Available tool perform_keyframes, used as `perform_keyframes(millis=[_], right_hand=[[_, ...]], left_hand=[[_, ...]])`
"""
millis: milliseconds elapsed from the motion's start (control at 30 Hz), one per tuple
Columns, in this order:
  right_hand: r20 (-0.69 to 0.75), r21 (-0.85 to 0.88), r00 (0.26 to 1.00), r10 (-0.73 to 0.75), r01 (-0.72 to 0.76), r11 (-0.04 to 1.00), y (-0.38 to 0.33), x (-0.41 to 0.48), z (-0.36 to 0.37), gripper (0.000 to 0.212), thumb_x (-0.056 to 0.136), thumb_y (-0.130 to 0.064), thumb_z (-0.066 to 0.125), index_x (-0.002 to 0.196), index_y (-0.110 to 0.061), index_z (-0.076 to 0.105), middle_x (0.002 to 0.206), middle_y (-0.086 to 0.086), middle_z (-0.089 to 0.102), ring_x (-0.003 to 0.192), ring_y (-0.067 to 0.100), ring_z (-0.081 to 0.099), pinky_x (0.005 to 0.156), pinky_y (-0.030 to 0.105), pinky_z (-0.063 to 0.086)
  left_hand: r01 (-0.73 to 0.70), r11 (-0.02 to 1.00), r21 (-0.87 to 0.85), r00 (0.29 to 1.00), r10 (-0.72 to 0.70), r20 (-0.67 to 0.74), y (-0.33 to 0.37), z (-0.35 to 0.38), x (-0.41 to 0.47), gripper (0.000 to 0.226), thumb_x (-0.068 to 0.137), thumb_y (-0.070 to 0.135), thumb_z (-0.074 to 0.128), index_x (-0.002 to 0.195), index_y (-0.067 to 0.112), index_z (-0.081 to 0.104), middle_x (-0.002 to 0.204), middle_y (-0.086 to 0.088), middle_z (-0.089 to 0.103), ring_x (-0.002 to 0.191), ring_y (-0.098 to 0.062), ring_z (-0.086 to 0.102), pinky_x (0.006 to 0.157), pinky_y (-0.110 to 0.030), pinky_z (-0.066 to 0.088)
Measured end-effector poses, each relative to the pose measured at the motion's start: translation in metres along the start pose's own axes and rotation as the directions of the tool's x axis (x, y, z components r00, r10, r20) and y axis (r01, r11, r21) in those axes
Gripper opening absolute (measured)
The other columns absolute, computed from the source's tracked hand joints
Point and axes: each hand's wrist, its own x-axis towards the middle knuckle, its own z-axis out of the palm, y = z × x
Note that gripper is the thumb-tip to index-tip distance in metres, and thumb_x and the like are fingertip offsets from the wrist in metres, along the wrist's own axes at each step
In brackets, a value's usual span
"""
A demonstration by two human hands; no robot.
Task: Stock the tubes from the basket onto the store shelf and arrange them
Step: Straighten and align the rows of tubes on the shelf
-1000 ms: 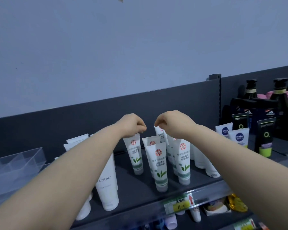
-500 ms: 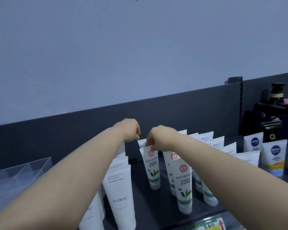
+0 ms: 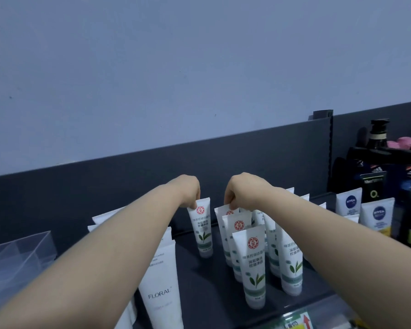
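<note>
Several white tubes with a red seal and green leaf stand cap-down on the dark shelf (image 3: 209, 276). My left hand (image 3: 188, 189) pinches the top edge of a lone tube (image 3: 202, 230) standing left of the others. My right hand (image 3: 243, 192) pinches the crimped top of the rearmost tube (image 3: 223, 212) in a tight row. The front tube (image 3: 253, 267) of that row stands free. More of the same tubes (image 3: 291, 260) stand under my right forearm. The basket is out of view.
White FLORAL tubes (image 3: 160, 295) stand at the left under my left arm. A clear plastic box (image 3: 17, 260) sits far left. Nivea tubes (image 3: 377, 216) and dark bottles (image 3: 377, 138) fill the right. A price tag (image 3: 294, 322) marks the shelf's front edge.
The left hand has come down onto the lone tube's top. The right hand now holds the rearmost tube of the row. The view has shifted, bringing the dark bottles back in at right.
</note>
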Motion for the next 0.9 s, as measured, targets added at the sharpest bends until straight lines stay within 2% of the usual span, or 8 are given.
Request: perform_keyframes(millis=[167,267,333,467,567,700,833,900], right_hand=[[-0.039,0.077,0.999,-0.021,0.024,0.997,0.005,-0.005,-0.01,0.018,0.086,-0.022,0.062,0.097,-0.03,0.074,0.099,-0.011,0.072,0.09,0.013,0.066,0.08,0.035,0.056],[-0.114,0.04,0.994,0.001,0.004,0.999,0.012,-0.011,-0.019,0.027,0.09,-0.016,0.053,0.101,-0.03,0.072,0.105,-0.01,0.07,0.092,0.016,0.064,0.079,0.035,0.056],[-0.145,-0.02,0.989,0.024,-0.027,0.999,0.019,-0.017,-0.021,0.033,0.091,-0.011,0.048,0.103,-0.031,0.071,0.107,-0.009,0.069,0.089,0.018,0.064,0.076,0.035,0.056],[-0.129,-0.052,0.991,0.03,-0.037,0.998,0.027,-0.028,-0.018,0.032,0.092,-0.011,0.047,0.11,-0.027,0.069,0.111,-0.006,0.068,0.096,0.019,0.063,0.077,0.033,0.054],[-0.115,-0.031,0.993,0.026,-0.03,0.999,0.027,-0.031,-0.015,0.029,0.092,-0.015,0.049,0.11,-0.026,0.069,0.112,-0.006,0.068,0.099,0.02,0.063,0.083,0.036,0.055],[-0.121,-0.024,0.993,0.009,-0.012,1.0,0.024,-0.031,-0.014,0.029,0.093,-0.015,0.048,0.111,-0.025,0.068,0.11,-0.006,0.069,0.098,0.019,0.064,0.082,0.035,0.055],[-0.13,-0.018,0.991,-0.007,0.004,1.0,0.021,-0.031,-0.016,0.03,0.093,-0.015,0.047,0.11,-0.026,0.068,0.108,-0.007,0.07,0.098,0.019,0.064,0.081,0.036,0.055],[-0.132,-0.018,0.991,-0.007,0.005,1.0,0.02,-0.032,-0.017,0.03,0.092,-0.015,0.047,0.109,-0.027,0.069,0.107,-0.006,0.069,0.098,0.02,0.064,0.081,0.036,0.055]], left_hand=[[-0.007,0.999,-0.043,0.999,0.005,-0.047,0.012,0.0,0.004,0.014,0.082,0.013,0.068,0.095,0.014,0.073,0.102,0.0,0.071,0.096,-0.02,0.065,0.078,-0.03,0.055],[-0.007,0.998,-0.064,0.998,0.003,-0.068,0.022,0.0,0.007,0.013,0.081,0.01,0.063,0.09,0.014,0.072,0.098,0.0,0.071,0.094,-0.021,0.066,0.075,-0.032,0.055],[-0.004,0.997,-0.072,0.996,-0.002,-0.086,0.027,0.002,0.012,0.015,0.079,0.008,0.06,0.087,0.011,0.072,0.094,-0.003,0.071,0.084,-0.021,0.064,0.071,-0.032,0.054],[0.003,0.999,-0.05,0.994,-0.008,-0.113,0.035,0.005,0.019,0.014,0.076,0.006,0.056,0.074,0.016,0.065,0.078,-0.003,0.06,0.069,-0.019,0.047,0.061,-0.031,0.045],[0.014,0.998,-0.058,0.993,-0.021,-0.118,0.038,0.006,0.021,0.015,0.076,0.004,0.055,0.073,0.016,0.064,0.079,-0.005,0.061,0.07,-0.021,0.046,0.062,-0.032,0.047],[0.014,0.992,-0.122,0.994,-0.028,-0.108,0.038,0.008,0.023,0.023,0.081,0.002,0.054,0.092,0.01,0.073,0.098,-0.005,0.07,0.085,-0.023,0.062,0.076,-0.035,0.055],[0.004,0.994,-0.111,0.995,-0.014,-0.095,0.036,0.008,0.022,0.018,0.08,0.004,0.056,0.083,0.013,0.071,0.088,-0.006,0.067,0.079,-0.024,0.055,0.071,-0.034,0.052],[0.007,0.992,-0.126,0.997,-0.016,-0.074,0.036,0.007,0.02,0.02,0.081,0.006,0.059,0.087,0.02,0.072,0.089,-0.002,0.066,0.084,-0.025,0.06,0.074,-0.032,0.053]])
